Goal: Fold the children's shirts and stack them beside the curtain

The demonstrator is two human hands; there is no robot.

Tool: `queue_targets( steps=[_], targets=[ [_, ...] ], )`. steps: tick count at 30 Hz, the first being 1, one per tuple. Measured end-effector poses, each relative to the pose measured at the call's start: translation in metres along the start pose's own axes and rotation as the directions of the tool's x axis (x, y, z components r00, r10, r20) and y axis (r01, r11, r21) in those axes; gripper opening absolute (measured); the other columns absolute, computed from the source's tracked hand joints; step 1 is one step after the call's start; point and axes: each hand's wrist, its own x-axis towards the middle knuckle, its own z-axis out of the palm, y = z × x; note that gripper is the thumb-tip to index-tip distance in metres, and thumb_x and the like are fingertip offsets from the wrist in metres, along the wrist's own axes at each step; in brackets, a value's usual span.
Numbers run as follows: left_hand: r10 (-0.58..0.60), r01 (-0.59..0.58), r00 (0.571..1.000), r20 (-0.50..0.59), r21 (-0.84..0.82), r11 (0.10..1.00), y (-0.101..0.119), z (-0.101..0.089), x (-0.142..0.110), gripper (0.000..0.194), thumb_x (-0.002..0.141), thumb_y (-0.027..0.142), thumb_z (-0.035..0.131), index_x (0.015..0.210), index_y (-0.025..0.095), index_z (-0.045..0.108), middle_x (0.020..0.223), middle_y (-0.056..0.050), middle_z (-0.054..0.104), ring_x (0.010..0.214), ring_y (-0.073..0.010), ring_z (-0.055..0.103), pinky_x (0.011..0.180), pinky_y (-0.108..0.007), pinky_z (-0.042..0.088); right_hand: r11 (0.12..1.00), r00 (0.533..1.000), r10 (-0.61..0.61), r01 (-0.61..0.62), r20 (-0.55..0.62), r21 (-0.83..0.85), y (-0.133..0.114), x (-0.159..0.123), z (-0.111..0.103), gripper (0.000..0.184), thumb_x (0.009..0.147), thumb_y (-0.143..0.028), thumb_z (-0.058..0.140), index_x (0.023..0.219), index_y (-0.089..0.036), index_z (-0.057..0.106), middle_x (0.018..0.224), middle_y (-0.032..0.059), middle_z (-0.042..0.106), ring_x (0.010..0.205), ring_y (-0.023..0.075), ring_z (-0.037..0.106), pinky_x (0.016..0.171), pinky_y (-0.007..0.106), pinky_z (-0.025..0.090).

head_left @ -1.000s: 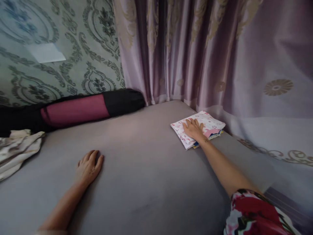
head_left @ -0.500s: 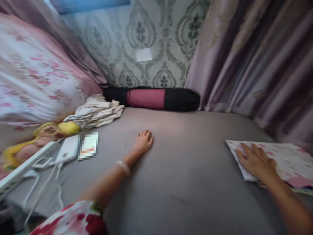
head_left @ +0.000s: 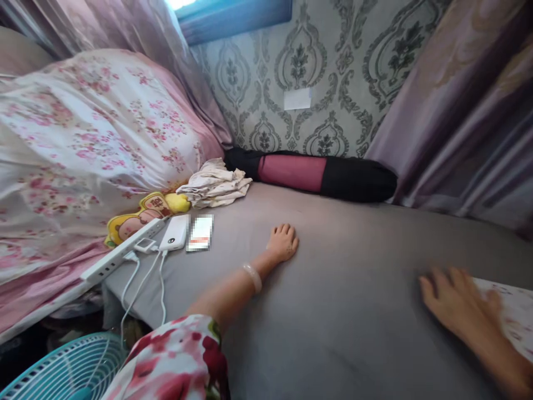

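Observation:
My left hand rests palm down on the grey bed sheet, its fingers slightly curled and apart, with nothing in it. A pale bangle circles that wrist. Over at the right, my right hand is blurred by motion, its fingers spread. It lies at the left end of a folded white cloth with a pink pattern, which runs out of view at the right edge. Whether the palm touches the cloth or the sheet I cannot tell.
Left of my left arm lie a white power bank, a blurred-out card, a power strip with cables, and a yellow plush toy. Crumpled cloth and a black-and-maroon bolster bag lie behind. A teal fan stands lower left.
The view has swung left, bringing the fan into sight and pushing the folded cloth toward the right edge. My right hand has shifted toward the cloth's left end. My left hand stays on the sheet.

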Motion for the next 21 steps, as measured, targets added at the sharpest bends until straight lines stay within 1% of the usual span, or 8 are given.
queue_targets(
  steps=[3, 6, 10, 12, 14, 17, 18, 21],
  targets=[
    [-0.005, 0.005, 1.0, -0.015, -0.003, 1.0, 0.0, 0.003, 0.0, 0.04, 0.095, 0.039, 0.032, 0.12, 0.014, 0.05, 0.128, -0.014, 0.051, 0.121, -0.0266, 0.043, 0.1, -0.042, 0.032, 0.998, 0.982, -0.059, 0.055, 0.178, 0.024, -0.054, 0.019, 0.038, 0.062, 0.09, -0.043, 0.018, 0.132, -0.011, 0.051, 0.143, 0.0191, 0.041, 0.133, 0.0349, 0.035, 0.105, 0.06, 0.024],
    [0.002, -0.003, 1.0, -0.019, -0.062, 0.998, -0.003, 0.004, 0.002, 0.039, 0.094, 0.039, 0.035, 0.118, 0.015, 0.053, 0.126, -0.013, 0.054, 0.12, -0.026, 0.045, 0.1, -0.042, 0.033, 0.991, 0.962, -0.117, 0.098, 0.245, 0.09, -0.107, 0.022, 0.047, 0.062, 0.093, -0.044, 0.015, 0.139, -0.013, 0.043, 0.147, 0.0177, 0.036, 0.136, 0.0315, 0.031, 0.106, 0.058, 0.025],
    [0.067, -0.04, 0.995, 0.071, -0.331, 0.943, -0.032, -0.01, 0.014, 0.031, 0.086, 0.038, 0.05, 0.106, 0.018, 0.063, 0.115, -0.007, 0.062, 0.106, -0.0215, 0.054, 0.09, -0.033, 0.041, 0.979, 0.955, -0.191, 0.167, 0.228, 0.118, -0.153, 0.017, 0.045, 0.062, 0.095, -0.045, 0.014, 0.142, -0.013, 0.039, 0.149, 0.0173, 0.032, 0.138, 0.0326, 0.026, 0.106, 0.06, 0.023],
    [-0.096, 0.13, 0.991, 0.097, -0.455, 0.881, -0.061, -0.027, 0.022, 0.023, 0.082, 0.035, 0.055, 0.086, 0.017, 0.068, 0.088, -0.002, 0.068, 0.085, -0.0173, 0.059, 0.076, -0.027, 0.044, 0.976, 0.96, -0.211, 0.196, 0.182, 0.099, -0.163, 0.014, 0.046, 0.061, 0.095, -0.044, 0.016, 0.142, -0.012, 0.039, 0.149, 0.0178, 0.033, 0.138, 0.0327, 0.026, 0.106, 0.059, 0.021],
    [-0.435, 0.368, 0.899, -0.049, -0.455, 0.811, -0.098, -0.05, 0.027, 0.025, 0.082, 0.033, 0.051, 0.075, 0.015, 0.067, 0.074, -0.002, 0.065, 0.077, -0.0188, 0.059, 0.07, -0.027, 0.044, 0.975, 0.966, -0.219, 0.209, 0.139, 0.08, -0.166, 0.012, 0.047, 0.06, 0.095, -0.042, 0.017, 0.142, -0.012, 0.04, 0.148, 0.0181, 0.034, 0.137, 0.0322, 0.027, 0.107, 0.058, 0.02],
    [-0.635, 0.523, 0.748, -0.192, -0.419, 0.742, -0.159, -0.09, 0.025, 0.033, 0.087, 0.022, 0.034, 0.086, 0.01, 0.065, 0.088, -0.014, 0.065, 0.091, -0.0274, 0.058, 0.078, -0.037, 0.042, 0.976, 0.97, -0.215, 0.208, 0.118, 0.065, -0.166, 0.011, 0.048, 0.059, 0.095, -0.041, 0.017, 0.141, -0.012, 0.041, 0.147, 0.0177, 0.035, 0.136, 0.0319, 0.029, 0.106, 0.057, 0.022],
    [-0.698, 0.581, 0.67, -0.252, -0.408, 0.704, -0.179, -0.103, 0.021, 0.034, 0.088, 0.02, 0.032, 0.089, 0.008, 0.064, 0.094, -0.018, 0.064, 0.096, -0.03, 0.057, 0.082, -0.041, 0.041, 0.976, 0.97, -0.214, 0.208, 0.114, 0.062, -0.166, 0.011, 0.047, 0.059, 0.095, -0.041, 0.018, 0.141, -0.012, 0.041, 0.147, 0.0177, 0.036, 0.136, 0.032, 0.029, 0.106, 0.057, 0.022],
    [-0.809, 0.735, 0.287, -0.514, -0.423, 0.53, -0.23, -0.136, 0.006, 0.022, 0.084, 0.024, 0.046, 0.094, 0.012, 0.061, 0.105, -0.019, 0.061, 0.107, -0.0327, 0.053, 0.089, -0.043, 0.04, 0.977, 0.972, -0.212, 0.207, 0.1, 0.057, -0.166, 0.011, 0.047, 0.058, 0.095, -0.04, 0.019, 0.139, -0.011, 0.043, 0.146, 0.018, 0.037, 0.135, 0.0323, 0.03, 0.105, 0.057, 0.023]
  ],
)
